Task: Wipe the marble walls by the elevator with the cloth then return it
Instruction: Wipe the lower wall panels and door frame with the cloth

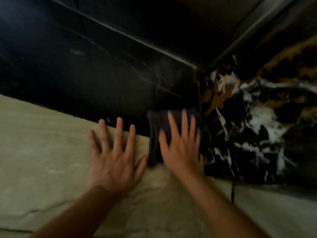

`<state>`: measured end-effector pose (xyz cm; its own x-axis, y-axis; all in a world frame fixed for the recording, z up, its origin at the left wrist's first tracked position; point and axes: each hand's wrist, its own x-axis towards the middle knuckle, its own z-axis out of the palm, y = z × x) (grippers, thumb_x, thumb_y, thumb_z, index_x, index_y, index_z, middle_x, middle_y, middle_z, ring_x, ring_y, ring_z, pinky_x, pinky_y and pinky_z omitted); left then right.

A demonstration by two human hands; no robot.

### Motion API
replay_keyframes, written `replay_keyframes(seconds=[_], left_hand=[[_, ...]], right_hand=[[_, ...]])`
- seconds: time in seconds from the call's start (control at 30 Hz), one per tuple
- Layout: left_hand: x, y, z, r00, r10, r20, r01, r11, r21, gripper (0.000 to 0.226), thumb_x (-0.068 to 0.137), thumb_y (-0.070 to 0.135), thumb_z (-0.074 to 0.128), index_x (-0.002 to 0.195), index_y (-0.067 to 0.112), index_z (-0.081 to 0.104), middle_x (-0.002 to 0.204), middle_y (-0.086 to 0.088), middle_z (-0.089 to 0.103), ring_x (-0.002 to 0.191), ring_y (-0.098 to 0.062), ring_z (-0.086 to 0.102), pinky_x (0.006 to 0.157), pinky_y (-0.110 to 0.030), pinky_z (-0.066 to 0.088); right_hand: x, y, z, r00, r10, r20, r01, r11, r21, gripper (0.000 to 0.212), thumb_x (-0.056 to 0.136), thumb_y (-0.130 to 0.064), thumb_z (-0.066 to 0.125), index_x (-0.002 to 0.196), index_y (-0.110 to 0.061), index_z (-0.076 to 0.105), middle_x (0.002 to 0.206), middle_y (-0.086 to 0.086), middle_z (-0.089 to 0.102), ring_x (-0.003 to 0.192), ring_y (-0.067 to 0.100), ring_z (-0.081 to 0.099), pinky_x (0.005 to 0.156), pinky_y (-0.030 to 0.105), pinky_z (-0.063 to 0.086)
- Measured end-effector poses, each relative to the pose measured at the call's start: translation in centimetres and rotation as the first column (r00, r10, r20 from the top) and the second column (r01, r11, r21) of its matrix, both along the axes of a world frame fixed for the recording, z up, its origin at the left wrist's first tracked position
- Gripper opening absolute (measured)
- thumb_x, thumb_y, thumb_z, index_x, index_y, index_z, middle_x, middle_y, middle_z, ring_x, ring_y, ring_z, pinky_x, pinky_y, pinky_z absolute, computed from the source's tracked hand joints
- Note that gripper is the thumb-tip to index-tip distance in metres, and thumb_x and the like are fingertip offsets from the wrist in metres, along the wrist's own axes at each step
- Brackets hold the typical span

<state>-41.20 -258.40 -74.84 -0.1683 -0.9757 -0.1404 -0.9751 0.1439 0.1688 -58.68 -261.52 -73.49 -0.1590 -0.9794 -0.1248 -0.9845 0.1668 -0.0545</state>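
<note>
A dark cloth (155, 134) lies pressed flat under my right hand (181, 146), low on the wall where it meets the floor. The hand is blurred and its fingers are spread over the cloth. My left hand (115, 155) rests beside it, palm down and fingers apart, on the beige stone floor (42, 152), its fingertips touching the base of the dark marble wall (85, 66). To the right stands a black marble wall (257, 121) with white and gold veins. The cloth sits close to the corner between the two walls.
The two walls meet at a vertical corner (199, 90) just above the cloth. A pale ledge edge (137, 40) runs diagonally across the dark wall. A metal frame strip (253, 26) slants down at the upper right. A dark crack (232, 191) marks the floor.
</note>
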Motion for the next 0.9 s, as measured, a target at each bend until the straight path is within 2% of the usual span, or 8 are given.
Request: replay_keyframes(seconds=[0.13, 0.2, 0.33, 0.5, 0.63, 0.7, 0.77, 0.9], left_hand=[[0.0, 0.2, -0.1, 0.999, 0.005, 0.032, -0.006, 0.999, 0.044, 0.087, 0.087, 0.072, 0.024, 0.155, 0.019, 0.023, 0.163, -0.018, 0.014, 0.148, -0.051, -0.001, 0.115, -0.070, 0.005], [-0.1, 0.3, 0.2, 0.999, 0.011, 0.049, -0.014, 0.998, 0.061, 0.089, 0.087, 0.075, 0.017, 0.157, 0.020, 0.017, 0.165, -0.017, 0.008, 0.148, -0.049, -0.006, 0.116, -0.068, 0.003], [-0.2, 0.5, 0.5, 0.999, 0.008, 0.049, -0.013, 0.996, 0.091, 0.090, 0.084, 0.076, 0.006, 0.157, 0.022, 0.003, 0.165, -0.017, -0.004, 0.147, -0.048, -0.015, 0.117, -0.067, 0.002], [0.8, 0.4, 0.5, 0.998, -0.057, -0.040, 0.060, 0.993, 0.105, 0.086, 0.086, 0.074, 0.002, 0.156, 0.024, -0.005, 0.165, -0.016, -0.008, 0.146, -0.050, -0.016, 0.116, -0.068, -0.003], [0.7, -0.3, 0.4, 0.999, -0.050, 0.007, 0.050, 0.996, 0.077, 0.088, 0.086, 0.073, 0.011, 0.157, 0.022, 0.005, 0.165, -0.016, -0.002, 0.147, -0.051, -0.011, 0.115, -0.071, 0.000], [1.0, -0.1, 0.3, 0.999, -0.045, -0.012, 0.047, 0.987, 0.155, 0.090, 0.085, 0.076, 0.015, 0.157, 0.022, 0.005, 0.165, -0.016, -0.006, 0.147, -0.050, -0.013, 0.115, -0.070, -0.003], [0.9, 0.1, 0.5, 0.994, -0.014, -0.108, 0.034, 0.981, 0.189, 0.093, 0.084, 0.077, 0.022, 0.156, 0.020, 0.007, 0.165, -0.016, -0.011, 0.147, -0.050, -0.014, 0.115, -0.070, -0.002], [-2.0, 5.6, 3.6, 0.947, -0.205, -0.246, 0.241, 0.962, 0.127, 0.080, 0.090, 0.065, 0.038, 0.150, 0.014, 0.027, 0.164, -0.018, 0.003, 0.147, -0.048, 0.003, 0.117, -0.064, 0.009]], right_hand=[[0.8, -13.9, 0.1, 0.986, -0.118, 0.115, 0.107, 0.989, 0.103, 0.067, 0.094, -0.063, 0.023, 0.155, -0.040, 0.005, 0.167, 0.003, -0.005, 0.152, 0.032, -0.010, 0.120, 0.058, -0.001], [1.0, -14.2, 0.1, 0.981, -0.146, 0.126, 0.122, 0.976, 0.181, 0.068, 0.095, -0.064, 0.021, 0.155, -0.039, 0.000, 0.166, 0.003, -0.012, 0.151, 0.032, -0.015, 0.119, 0.058, -0.004], [0.5, 0.0, 0.2, 0.998, 0.026, 0.053, -0.026, 1.000, 0.009, 0.065, 0.097, -0.062, 0.020, 0.156, -0.036, 0.007, 0.167, 0.003, -0.001, 0.153, 0.030, -0.002, 0.120, 0.056, 0.009], [-1.4, 20.2, 0.9, 1.000, -0.012, 0.013, 0.009, 0.982, 0.190, 0.064, 0.098, -0.065, 0.012, 0.155, -0.041, -0.004, 0.166, 0.000, -0.006, 0.153, 0.029, -0.005, 0.118, 0.057, 0.020], [-2.0, 22.2, 3.1, 0.953, -0.117, 0.281, 0.059, 0.976, 0.208, 0.065, 0.097, -0.059, 0.036, 0.154, -0.039, 0.012, 0.167, -0.001, 0.000, 0.153, 0.025, -0.004, 0.122, 0.052, 0.014], [-2.6, 22.6, 4.9, 0.837, -0.315, 0.448, 0.298, 0.948, 0.111, 0.062, 0.096, -0.044, 0.052, 0.152, -0.030, 0.030, 0.163, 0.003, 0.018, 0.151, 0.024, 0.010, 0.122, 0.044, 0.020], [-3.3, 23.1, 6.1, 0.783, -0.424, 0.456, 0.483, 0.876, -0.015, 0.062, 0.094, -0.034, 0.059, 0.150, -0.020, 0.036, 0.156, 0.007, 0.030, 0.145, 0.025, 0.023, 0.118, 0.039, 0.029], [-4.7, 23.4, 5.3, 0.811, -0.482, 0.332, 0.479, 0.872, 0.098, 0.067, 0.095, -0.038, 0.058, 0.152, -0.016, 0.031, 0.156, 0.011, 0.029, 0.143, 0.031, 0.025, 0.116, 0.043, 0.030]])
